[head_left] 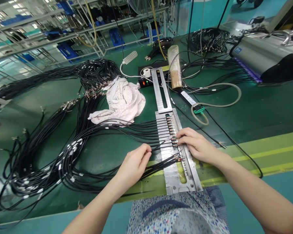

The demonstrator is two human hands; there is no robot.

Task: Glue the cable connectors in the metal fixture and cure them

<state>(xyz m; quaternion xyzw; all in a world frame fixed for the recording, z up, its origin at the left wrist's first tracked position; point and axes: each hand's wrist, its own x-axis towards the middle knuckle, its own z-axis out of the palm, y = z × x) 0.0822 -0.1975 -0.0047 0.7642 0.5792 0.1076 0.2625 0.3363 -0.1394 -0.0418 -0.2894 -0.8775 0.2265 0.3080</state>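
Observation:
A slotted metal fixture (177,177) lies on the green bench near its front edge. Several black cables (136,128) with metal tips sit side by side in its slots. My left hand (134,164) is closed around a small bunch of loose black cables (164,162) just left of the fixture. Its fingers pinch one cable whose tip reaches toward the slots. My right hand (197,144) rests on the fixture's right side. Its curled fingertips press at the cable tips (174,140).
Big loops of black cable (51,162) cover the bench's left half. A crumpled white cloth (123,100) lies behind the fixture, with a power strip (146,81), a small lamp (130,57) and a silver machine (266,55) farther back. Yellow tape (258,156) marks the front edge.

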